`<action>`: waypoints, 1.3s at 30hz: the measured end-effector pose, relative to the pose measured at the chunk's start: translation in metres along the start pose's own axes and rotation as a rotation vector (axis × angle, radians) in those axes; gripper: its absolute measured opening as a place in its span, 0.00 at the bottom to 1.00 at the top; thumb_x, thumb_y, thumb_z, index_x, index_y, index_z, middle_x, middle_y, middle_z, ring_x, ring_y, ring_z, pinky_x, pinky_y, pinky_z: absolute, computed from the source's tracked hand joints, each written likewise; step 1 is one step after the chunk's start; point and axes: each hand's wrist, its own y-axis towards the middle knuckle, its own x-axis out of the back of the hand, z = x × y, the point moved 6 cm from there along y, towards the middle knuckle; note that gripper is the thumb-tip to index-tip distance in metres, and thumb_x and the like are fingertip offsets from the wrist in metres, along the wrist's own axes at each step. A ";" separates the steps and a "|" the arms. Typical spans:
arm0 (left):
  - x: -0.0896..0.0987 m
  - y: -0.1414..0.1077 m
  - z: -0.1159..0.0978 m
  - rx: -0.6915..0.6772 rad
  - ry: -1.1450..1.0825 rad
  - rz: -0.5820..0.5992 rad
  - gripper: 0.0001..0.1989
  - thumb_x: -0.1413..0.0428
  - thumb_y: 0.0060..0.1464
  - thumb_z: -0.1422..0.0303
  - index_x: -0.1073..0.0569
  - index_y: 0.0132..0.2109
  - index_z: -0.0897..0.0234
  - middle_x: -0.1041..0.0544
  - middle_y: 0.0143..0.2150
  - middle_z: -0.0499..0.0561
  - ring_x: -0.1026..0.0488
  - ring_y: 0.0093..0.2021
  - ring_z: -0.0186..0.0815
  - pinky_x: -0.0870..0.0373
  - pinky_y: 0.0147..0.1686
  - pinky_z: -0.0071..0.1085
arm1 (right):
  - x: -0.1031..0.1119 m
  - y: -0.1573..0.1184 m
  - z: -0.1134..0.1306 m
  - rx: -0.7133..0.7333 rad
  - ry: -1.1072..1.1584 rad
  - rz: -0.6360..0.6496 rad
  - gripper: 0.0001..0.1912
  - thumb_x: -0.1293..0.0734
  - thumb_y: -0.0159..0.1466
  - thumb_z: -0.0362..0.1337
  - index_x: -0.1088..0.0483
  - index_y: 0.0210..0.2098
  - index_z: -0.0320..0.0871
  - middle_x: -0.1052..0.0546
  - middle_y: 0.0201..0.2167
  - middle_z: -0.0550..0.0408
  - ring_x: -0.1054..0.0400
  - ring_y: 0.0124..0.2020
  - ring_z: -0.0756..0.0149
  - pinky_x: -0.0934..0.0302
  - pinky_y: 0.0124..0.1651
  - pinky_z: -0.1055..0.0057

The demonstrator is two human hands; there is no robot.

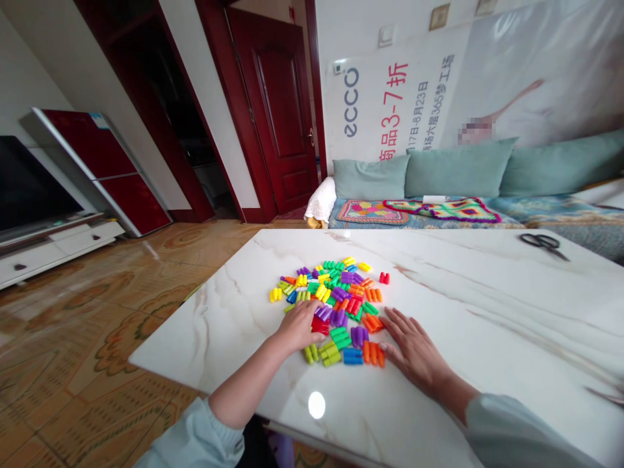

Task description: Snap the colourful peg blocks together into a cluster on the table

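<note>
far-wall poster with sideways lettering, grey "ecco", red "商品3-7折", grey date line showing "17日-8月23日", beside it to the right, grey venue line showing "场六层365梦工场", blue-and-white label on the red refrigerator at far left, too small to read

Black-handled scissors lie before teal cushions.

A home's living room was indicated by a sofa lined with pale-green cushions and crocheted mats; a red refrigerator and a television above a drawer cabinet were seen at the left, where the floor was laid with patterned tiles.
</note>
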 end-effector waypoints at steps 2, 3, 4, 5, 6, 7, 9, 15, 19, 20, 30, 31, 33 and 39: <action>-0.002 -0.002 0.003 0.011 -0.074 -0.050 0.26 0.36 0.40 0.67 0.34 0.48 0.60 0.28 0.46 0.52 0.31 0.49 0.45 0.32 0.47 0.39 | 0.000 0.000 0.001 -0.006 0.002 0.011 0.32 0.47 0.66 0.56 0.44 0.64 0.48 0.47 0.67 0.51 0.54 0.67 0.55 0.54 0.65 0.50; -0.002 -0.003 0.004 0.003 -0.105 -0.078 0.23 0.36 0.41 0.68 0.34 0.46 0.60 0.28 0.44 0.52 0.31 0.48 0.44 0.32 0.47 0.38 | 0.001 0.000 0.001 -0.009 0.004 0.016 0.32 0.47 0.66 0.56 0.44 0.64 0.48 0.47 0.67 0.51 0.54 0.67 0.55 0.54 0.65 0.50; -0.001 -0.004 0.005 -0.014 -0.130 -0.102 0.21 0.37 0.42 0.70 0.33 0.45 0.60 0.28 0.43 0.51 0.31 0.47 0.43 0.32 0.47 0.38 | 0.001 0.000 0.001 -0.010 0.006 0.018 0.32 0.47 0.66 0.56 0.44 0.64 0.48 0.48 0.67 0.52 0.55 0.67 0.55 0.55 0.65 0.50; -0.001 -0.006 0.004 -0.037 -0.147 -0.121 0.19 0.38 0.42 0.71 0.33 0.43 0.60 0.28 0.42 0.50 0.31 0.47 0.42 0.32 0.47 0.37 | 0.001 0.001 0.001 -0.011 0.010 0.018 0.32 0.47 0.66 0.56 0.44 0.64 0.48 0.48 0.67 0.51 0.55 0.67 0.55 0.55 0.65 0.50; 0.000 -0.007 0.004 -0.059 -0.160 -0.132 0.17 0.38 0.43 0.72 0.32 0.42 0.60 0.29 0.42 0.50 0.31 0.46 0.41 0.33 0.48 0.37 | 0.001 0.001 0.001 -0.011 0.013 0.017 0.32 0.47 0.66 0.56 0.44 0.64 0.48 0.48 0.67 0.51 0.55 0.67 0.55 0.55 0.65 0.50; 0.000 -0.008 0.003 -0.075 -0.167 -0.135 0.16 0.39 0.43 0.72 0.31 0.42 0.60 0.29 0.42 0.49 0.31 0.46 0.40 0.33 0.48 0.37 | 0.001 0.001 0.001 -0.010 0.017 0.017 0.32 0.47 0.66 0.55 0.44 0.64 0.48 0.48 0.67 0.51 0.55 0.67 0.55 0.55 0.65 0.50; 0.001 -0.010 0.003 -0.087 -0.175 -0.123 0.14 0.39 0.45 0.72 0.28 0.42 0.58 0.30 0.43 0.49 0.32 0.47 0.40 0.33 0.49 0.37 | 0.002 0.000 0.001 -0.008 0.020 0.014 0.31 0.47 0.66 0.55 0.44 0.64 0.48 0.47 0.67 0.51 0.55 0.67 0.55 0.55 0.65 0.50; -0.003 -0.008 0.006 -0.095 -0.169 -0.025 0.27 0.38 0.49 0.67 0.31 0.57 0.50 0.30 0.46 0.50 0.33 0.50 0.40 0.34 0.52 0.37 | 0.001 0.000 0.000 -0.014 0.004 0.022 0.31 0.47 0.66 0.55 0.43 0.64 0.48 0.47 0.67 0.52 0.54 0.67 0.55 0.55 0.65 0.50; -0.006 -0.010 0.004 -0.140 -0.219 -0.028 0.18 0.41 0.53 0.65 0.26 0.52 0.51 0.31 0.46 0.49 0.32 0.49 0.38 0.35 0.52 0.33 | 0.001 0.000 0.001 -0.014 -0.003 0.027 0.31 0.48 0.66 0.55 0.44 0.64 0.48 0.48 0.67 0.52 0.55 0.67 0.56 0.55 0.65 0.51; -0.006 -0.011 0.004 -0.144 -0.228 -0.039 0.14 0.42 0.54 0.65 0.25 0.49 0.52 0.31 0.46 0.49 0.32 0.49 0.38 0.35 0.52 0.33 | 0.001 0.000 0.001 -0.014 -0.002 0.028 0.31 0.48 0.66 0.55 0.44 0.64 0.48 0.47 0.67 0.52 0.55 0.67 0.56 0.55 0.65 0.51; -0.014 -0.005 0.005 -0.138 -0.162 0.025 0.16 0.41 0.53 0.61 0.27 0.51 0.52 0.32 0.47 0.49 0.32 0.49 0.39 0.33 0.49 0.33 | 0.004 0.001 0.003 -0.013 0.015 0.035 0.31 0.47 0.66 0.55 0.43 0.63 0.47 0.47 0.67 0.50 0.54 0.67 0.55 0.55 0.65 0.50; -0.015 -0.004 0.006 -0.136 -0.155 0.029 0.16 0.41 0.54 0.62 0.28 0.51 0.52 0.33 0.47 0.49 0.31 0.48 0.38 0.32 0.48 0.33 | 0.004 0.001 0.003 -0.014 0.016 0.034 0.31 0.47 0.66 0.55 0.43 0.63 0.47 0.47 0.67 0.50 0.54 0.67 0.55 0.55 0.65 0.50; -0.017 -0.001 0.007 -0.137 -0.143 0.020 0.16 0.44 0.56 0.64 0.29 0.52 0.54 0.33 0.46 0.50 0.31 0.47 0.38 0.32 0.48 0.34 | 0.004 0.001 0.002 -0.018 0.016 0.038 0.32 0.47 0.66 0.55 0.43 0.63 0.47 0.47 0.67 0.50 0.54 0.67 0.55 0.55 0.65 0.50; -0.019 0.005 0.018 -0.126 -0.226 -0.110 0.14 0.54 0.61 0.72 0.29 0.50 0.59 0.30 0.46 0.53 0.31 0.48 0.38 0.33 0.51 0.37 | 0.006 0.002 0.004 -0.018 0.025 0.040 0.32 0.47 0.66 0.56 0.43 0.63 0.46 0.47 0.67 0.49 0.54 0.67 0.55 0.55 0.65 0.51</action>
